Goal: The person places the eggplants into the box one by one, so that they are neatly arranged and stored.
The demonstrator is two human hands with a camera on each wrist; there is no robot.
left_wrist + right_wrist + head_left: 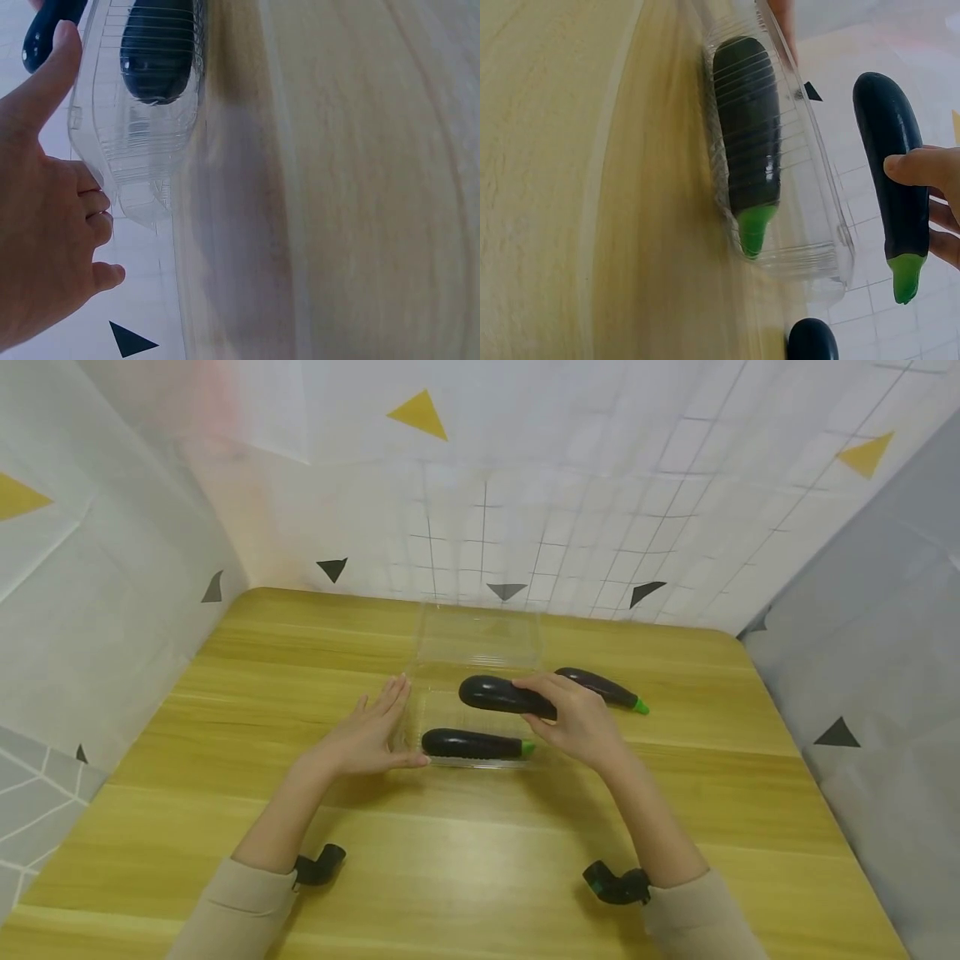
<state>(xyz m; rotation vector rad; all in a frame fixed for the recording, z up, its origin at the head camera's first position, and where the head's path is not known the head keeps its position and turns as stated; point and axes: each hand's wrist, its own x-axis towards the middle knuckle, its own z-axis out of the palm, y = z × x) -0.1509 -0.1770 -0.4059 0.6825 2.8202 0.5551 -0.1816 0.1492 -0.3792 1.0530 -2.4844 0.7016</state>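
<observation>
My right hand (573, 714) grips a dark eggplant (495, 693) around its body, above a clear plastic box (821, 176). In the right wrist view this held eggplant (889, 150) shows its green stem end and hangs apart from the box. A second eggplant (472, 744) lies inside the box along the near side, stem to the right. With fingers extended, my left hand (367, 735) touches the box's left end. A third eggplant (600, 687) rests on the table to the right of the box, partly behind my right hand.
The box's clear lid (480, 633) stands folded back on the far side, near the wall. Under everything is a wooden table (465, 877). White sheets with triangles (360, 510) hang behind and at both sides. A black wrist camera (618, 885) sits on my right forearm.
</observation>
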